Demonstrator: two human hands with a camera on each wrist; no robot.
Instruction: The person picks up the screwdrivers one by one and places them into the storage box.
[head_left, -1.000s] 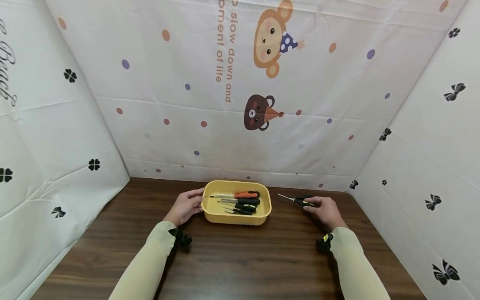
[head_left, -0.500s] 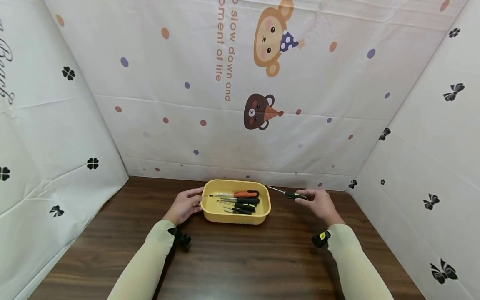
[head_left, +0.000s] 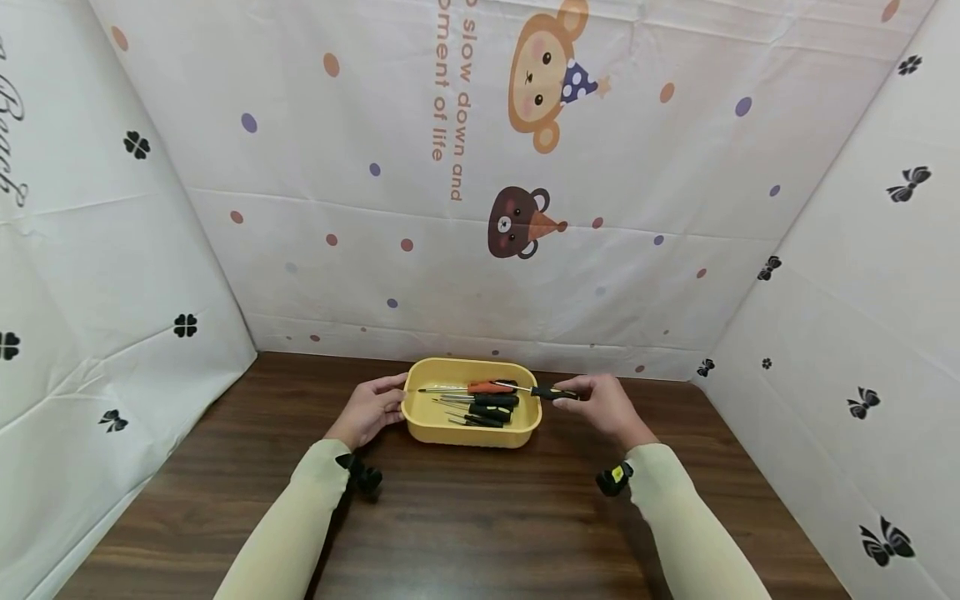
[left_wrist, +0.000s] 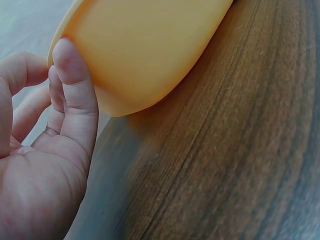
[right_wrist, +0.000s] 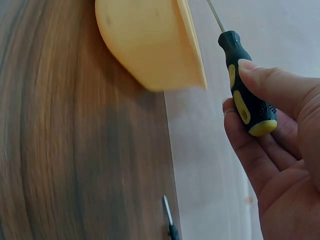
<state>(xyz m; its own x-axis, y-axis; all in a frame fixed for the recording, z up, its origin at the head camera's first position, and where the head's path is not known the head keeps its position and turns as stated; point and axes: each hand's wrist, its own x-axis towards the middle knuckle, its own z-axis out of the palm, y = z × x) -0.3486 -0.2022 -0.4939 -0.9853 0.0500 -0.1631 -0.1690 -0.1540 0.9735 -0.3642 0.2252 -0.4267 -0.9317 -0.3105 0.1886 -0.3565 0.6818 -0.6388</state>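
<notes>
My right hand (head_left: 606, 406) grips a screwdriver (head_left: 553, 392) by its black and yellow handle, thumb along the side in the right wrist view. Its thin shaft reaches over the right rim of a yellow plastic box (head_left: 465, 436). Inside the box lie an orange-handled screwdriver (head_left: 483, 387) and several black-handled screwdrivers (head_left: 495, 401), shafts pointing left. At the box's left end, my left hand (head_left: 367, 412) holds the rim with its fingertips; the left wrist view shows a fingertip (left_wrist: 70, 60) against the outer wall.
Another small screwdriver (right_wrist: 169, 217) lies on the wooden table (right_wrist: 65, 150) near its back edge, behind my right hand. A white printed cloth wall (head_left: 450, 292) rises right behind the box, with similar walls at left and right.
My right hand has lifted the screwdriver and carried it left, from the table beside the box to over its right rim. The left hand has stayed at the box's left end.
</notes>
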